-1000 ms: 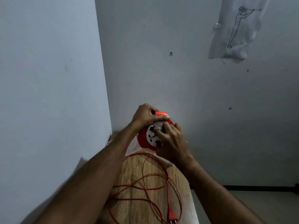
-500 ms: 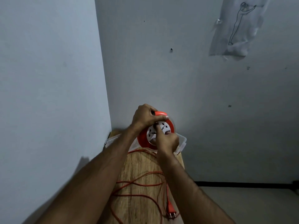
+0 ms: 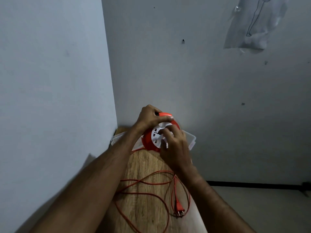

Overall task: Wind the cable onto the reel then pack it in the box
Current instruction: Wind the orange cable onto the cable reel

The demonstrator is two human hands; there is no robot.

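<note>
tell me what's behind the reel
Behind the reel sits a clear plastic box on the wooden table, against the wall. Only the box's edges show either side; the reel and both hands, left and right, cover its middle and whatever is inside.

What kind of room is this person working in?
Probably a plain room in a home, in a corner: bare painted walls, a line drawing taped up, and a narrow wooden table pushed into the corner. It does not look like a workshop or factory.
</note>
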